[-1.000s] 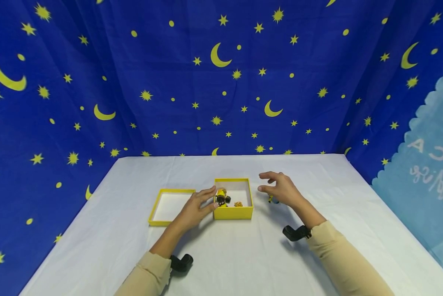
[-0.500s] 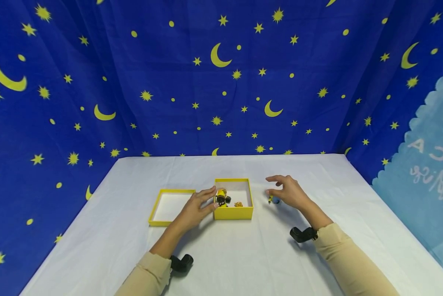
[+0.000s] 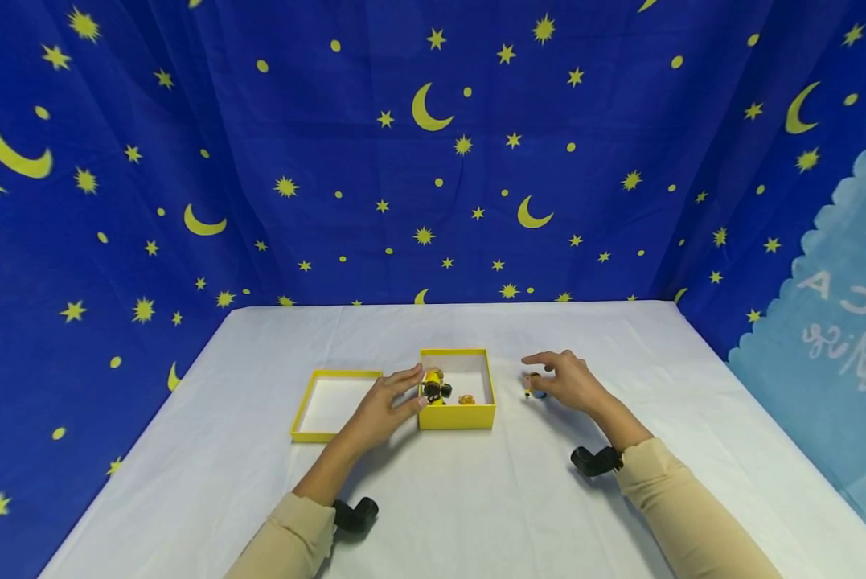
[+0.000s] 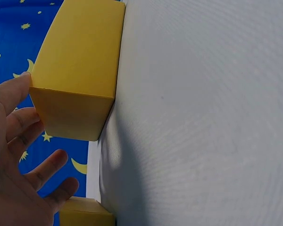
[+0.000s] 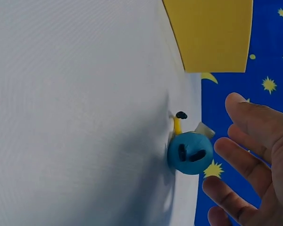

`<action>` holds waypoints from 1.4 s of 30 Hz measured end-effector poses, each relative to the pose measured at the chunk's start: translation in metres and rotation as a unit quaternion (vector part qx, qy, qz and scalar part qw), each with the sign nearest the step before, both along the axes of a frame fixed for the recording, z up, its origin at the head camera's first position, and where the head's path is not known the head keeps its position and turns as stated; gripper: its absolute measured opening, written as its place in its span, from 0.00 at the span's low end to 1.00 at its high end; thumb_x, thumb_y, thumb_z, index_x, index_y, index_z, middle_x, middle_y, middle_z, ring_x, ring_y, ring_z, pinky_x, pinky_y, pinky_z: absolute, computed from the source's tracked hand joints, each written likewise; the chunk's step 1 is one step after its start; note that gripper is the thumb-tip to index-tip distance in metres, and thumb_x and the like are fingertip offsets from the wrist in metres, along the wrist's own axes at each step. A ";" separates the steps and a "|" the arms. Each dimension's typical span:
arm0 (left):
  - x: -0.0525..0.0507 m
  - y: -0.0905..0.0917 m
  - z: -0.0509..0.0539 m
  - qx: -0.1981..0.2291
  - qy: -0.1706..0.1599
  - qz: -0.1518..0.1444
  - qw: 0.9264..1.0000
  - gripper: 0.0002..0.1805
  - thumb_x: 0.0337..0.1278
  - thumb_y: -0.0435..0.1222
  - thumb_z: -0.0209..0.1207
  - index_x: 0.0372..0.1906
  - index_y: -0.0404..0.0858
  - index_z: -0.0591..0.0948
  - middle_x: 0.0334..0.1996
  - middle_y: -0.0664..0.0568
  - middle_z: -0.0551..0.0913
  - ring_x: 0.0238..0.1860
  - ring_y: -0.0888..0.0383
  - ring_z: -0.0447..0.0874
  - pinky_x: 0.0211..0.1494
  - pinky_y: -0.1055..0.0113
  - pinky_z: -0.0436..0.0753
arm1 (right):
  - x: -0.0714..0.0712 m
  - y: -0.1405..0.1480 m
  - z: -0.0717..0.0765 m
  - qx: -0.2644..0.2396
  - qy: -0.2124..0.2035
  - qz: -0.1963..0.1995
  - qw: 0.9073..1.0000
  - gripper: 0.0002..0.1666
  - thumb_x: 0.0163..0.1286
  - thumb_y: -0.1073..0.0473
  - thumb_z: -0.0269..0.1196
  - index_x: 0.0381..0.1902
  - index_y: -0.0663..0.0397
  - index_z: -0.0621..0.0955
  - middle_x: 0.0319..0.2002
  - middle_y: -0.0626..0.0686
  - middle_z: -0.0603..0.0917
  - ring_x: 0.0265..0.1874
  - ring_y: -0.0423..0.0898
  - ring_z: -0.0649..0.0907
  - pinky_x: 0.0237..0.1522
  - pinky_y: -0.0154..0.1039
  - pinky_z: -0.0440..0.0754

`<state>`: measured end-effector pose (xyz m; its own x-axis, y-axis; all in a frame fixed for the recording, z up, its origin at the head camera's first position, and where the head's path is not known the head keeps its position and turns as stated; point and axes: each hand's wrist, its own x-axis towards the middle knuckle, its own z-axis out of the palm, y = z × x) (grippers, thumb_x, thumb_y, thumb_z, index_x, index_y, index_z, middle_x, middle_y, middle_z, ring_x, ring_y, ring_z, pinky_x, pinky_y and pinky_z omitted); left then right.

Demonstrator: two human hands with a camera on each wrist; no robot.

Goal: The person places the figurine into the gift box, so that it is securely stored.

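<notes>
My left hand (image 3: 385,406) touches the left wall of an open yellow box (image 3: 457,416), its fingers loosely spread; the left wrist view shows the thumb at the box's (image 4: 80,52) top edge. Inside lie a yellow-and-black toy figure (image 3: 433,388) and a small golden-orange piece (image 3: 465,400). To the right of the box, my right hand (image 3: 570,383) hovers beside a small toy figure (image 5: 190,153). That figure lies on the table, showing a round blue base with black feet, a yellow arm and a black hand. In the right wrist view the fingers are spread, with no grip visible.
A shallow yellow lid (image 3: 305,410) lies left of the box, partly behind my left hand. White cloth (image 3: 476,507) covers the table. A blue curtain (image 3: 375,145) with moons and stars hangs behind it, and a light-blue panel (image 3: 838,338) stands at the right.
My right hand has moved right and slightly down, closer around the small blue toy figure, whose near end has turned a little. The left hand and box have stayed put.
</notes>
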<state>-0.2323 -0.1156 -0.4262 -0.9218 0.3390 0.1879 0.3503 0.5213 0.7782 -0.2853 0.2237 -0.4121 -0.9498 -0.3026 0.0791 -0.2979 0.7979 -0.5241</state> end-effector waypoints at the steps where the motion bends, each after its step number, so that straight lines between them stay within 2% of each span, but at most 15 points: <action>1: 0.000 0.000 0.000 0.000 0.000 0.001 1.000 0.28 0.63 0.44 0.56 0.66 0.41 0.69 0.70 0.56 0.64 0.73 0.41 0.53 0.75 0.41 0.44 | 0.000 0.000 -0.001 0.001 -0.001 0.001 1.000 0.26 0.61 0.52 0.66 0.57 0.50 0.79 0.52 0.60 0.82 0.52 0.60 0.77 0.50 0.59 0.72; 6: 0.001 0.000 0.001 0.002 0.005 0.003 1.000 0.28 0.63 0.44 0.57 0.66 0.41 0.69 0.70 0.55 0.64 0.72 0.41 0.54 0.75 0.40 0.46 | 0.000 0.001 -0.003 0.009 0.000 0.006 1.000 0.24 0.62 0.52 0.65 0.56 0.50 0.80 0.51 0.58 0.83 0.52 0.60 0.77 0.52 0.61 0.68; 11: 0.002 0.001 0.001 0.004 0.011 0.002 1.000 0.28 0.63 0.44 0.57 0.65 0.40 0.70 0.70 0.55 0.65 0.71 0.42 0.56 0.74 0.40 0.49 | -0.001 0.003 -0.007 0.025 0.002 0.004 1.000 0.23 0.61 0.52 0.65 0.55 0.49 0.81 0.51 0.56 0.83 0.50 0.57 0.78 0.50 0.59 0.68; 14: 0.001 0.000 0.001 0.003 0.009 0.003 1.000 0.28 0.63 0.44 0.57 0.65 0.41 0.70 0.70 0.56 0.65 0.71 0.44 0.57 0.73 0.40 0.51 | -0.001 0.004 -0.008 0.032 -0.001 -0.005 0.999 0.23 0.60 0.51 0.66 0.54 0.48 0.81 0.49 0.55 0.84 0.48 0.55 0.78 0.48 0.54 0.68; 20: 0.001 0.000 0.000 0.005 -0.003 0.003 1.000 0.28 0.63 0.44 0.57 0.66 0.41 0.69 0.70 0.56 0.64 0.73 0.42 0.53 0.74 0.40 0.47 | 0.000 0.007 -0.010 0.040 -0.012 -0.016 0.999 0.24 0.59 0.50 0.67 0.54 0.48 0.81 0.45 0.54 0.85 0.44 0.52 0.78 0.41 0.45 0.67; 32: 0.001 0.000 0.001 0.007 -0.005 0.001 1.000 0.28 0.63 0.45 0.56 0.66 0.41 0.69 0.71 0.57 0.64 0.73 0.40 0.51 0.74 0.39 0.45 | 0.004 0.016 -0.010 0.048 0.003 -0.009 0.999 0.27 0.58 0.50 0.68 0.56 0.49 0.80 0.48 0.56 0.84 0.44 0.52 0.78 0.41 0.47 0.66; 39: 0.002 0.000 0.002 0.006 -0.004 0.002 1.000 0.29 0.63 0.46 0.57 0.66 0.41 0.69 0.70 0.57 0.64 0.72 0.44 0.56 0.73 0.40 0.52 | 0.007 0.021 -0.014 0.044 0.003 -0.014 0.999 0.29 0.57 0.51 0.69 0.57 0.49 0.79 0.49 0.56 0.83 0.43 0.50 0.77 0.40 0.43 0.64; 42: 0.002 0.000 0.002 0.008 -0.002 0.003 1.000 0.28 0.62 0.45 0.57 0.66 0.41 0.69 0.70 0.57 0.64 0.72 0.44 0.56 0.73 0.40 0.52 | 0.008 0.022 -0.016 0.043 0.005 -0.018 0.999 0.30 0.56 0.51 0.69 0.58 0.49 0.78 0.49 0.55 0.83 0.43 0.50 0.77 0.40 0.42 0.63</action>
